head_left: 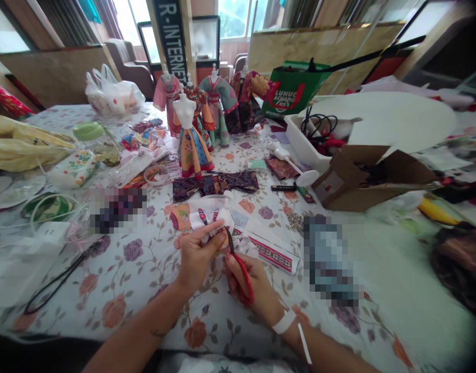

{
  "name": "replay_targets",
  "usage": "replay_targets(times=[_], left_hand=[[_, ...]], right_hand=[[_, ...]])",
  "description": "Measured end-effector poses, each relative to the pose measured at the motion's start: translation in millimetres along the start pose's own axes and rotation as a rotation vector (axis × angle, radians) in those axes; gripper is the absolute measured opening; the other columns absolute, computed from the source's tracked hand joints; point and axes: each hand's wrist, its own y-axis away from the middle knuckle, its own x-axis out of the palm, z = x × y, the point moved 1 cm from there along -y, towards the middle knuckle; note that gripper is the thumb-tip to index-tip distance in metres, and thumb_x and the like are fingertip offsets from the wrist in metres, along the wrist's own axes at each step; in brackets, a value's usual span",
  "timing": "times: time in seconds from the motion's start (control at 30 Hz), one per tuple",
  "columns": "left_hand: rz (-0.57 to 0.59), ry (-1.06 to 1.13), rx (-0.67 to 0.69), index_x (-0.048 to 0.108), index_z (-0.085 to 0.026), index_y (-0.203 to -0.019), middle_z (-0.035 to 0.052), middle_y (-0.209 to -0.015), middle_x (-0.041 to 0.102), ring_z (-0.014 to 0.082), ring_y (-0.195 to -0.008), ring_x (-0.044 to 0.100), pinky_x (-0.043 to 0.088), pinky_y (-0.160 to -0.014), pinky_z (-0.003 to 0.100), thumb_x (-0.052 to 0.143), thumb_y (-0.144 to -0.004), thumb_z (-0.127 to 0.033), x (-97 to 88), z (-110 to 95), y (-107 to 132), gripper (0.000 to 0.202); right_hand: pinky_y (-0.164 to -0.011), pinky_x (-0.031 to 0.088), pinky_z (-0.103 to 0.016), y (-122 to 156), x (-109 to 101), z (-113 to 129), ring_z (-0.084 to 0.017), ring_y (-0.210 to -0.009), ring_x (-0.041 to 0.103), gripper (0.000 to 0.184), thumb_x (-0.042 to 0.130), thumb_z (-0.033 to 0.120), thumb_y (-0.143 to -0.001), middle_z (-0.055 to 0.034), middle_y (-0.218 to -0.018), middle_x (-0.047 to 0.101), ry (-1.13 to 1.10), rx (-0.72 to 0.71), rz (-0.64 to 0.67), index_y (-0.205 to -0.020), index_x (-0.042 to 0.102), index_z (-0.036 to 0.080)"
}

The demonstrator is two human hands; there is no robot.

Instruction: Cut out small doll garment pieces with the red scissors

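Note:
My left hand (197, 254) pinches a small piece of white patterned fabric (208, 215) over the floral tablecloth (144, 290). My right hand (249, 282) is closed round red-handled scissors (240, 267), whose dark blades point up at the fabric right beside my left fingertips. A strip of patterned trim (274, 255) lies just right of my hands. A dark patterned cloth piece (216, 184) lies behind the fabric.
Several small mannequins in colourful dresses (193, 140) stand at the table's middle back. An open cardboard box (362, 178), a white bin with cables (311, 137) and a green bag (294, 93) sit at right. A lidded jar (96, 140), plastic bags and cables crowd the left.

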Motion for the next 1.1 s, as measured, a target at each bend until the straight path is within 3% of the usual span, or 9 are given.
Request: replay_targets(times=[0.9, 1.1], left_hand=[[0.003, 0.025, -0.022, 0.072, -0.014, -0.105, 0.0001, -0.066, 0.065, 0.01, -0.06, 0.057, 0.049, -0.057, 0.021, 0.075, -0.07, -0.029, -0.7, 2.2, 0.5, 0.038], [0.011, 0.044, -0.013, 0.072, -0.014, -0.104, -0.001, -0.062, 0.063, 0.0084, -0.056, 0.054, 0.045, -0.052, 0.019, 0.075, -0.07, -0.03, -0.2, 1.7, 0.2, 0.038]], right_hand=[[-0.029, 0.02, -0.019, 0.6, 1.0, 0.0, -0.005, -0.027, 0.031, 0.057, 0.05, 0.067, -0.08, 0.0061, -0.036, 0.041, -0.005, -0.015, -0.002, -0.051, 0.043, 0.019], [-0.028, 0.02, -0.018, -0.9, 0.7, -1.0, -0.004, -0.028, 0.032, 0.057, 0.053, 0.068, -0.077, 0.0065, -0.036, 0.041, -0.012, -0.004, -0.012, -0.051, 0.043, 0.019]])
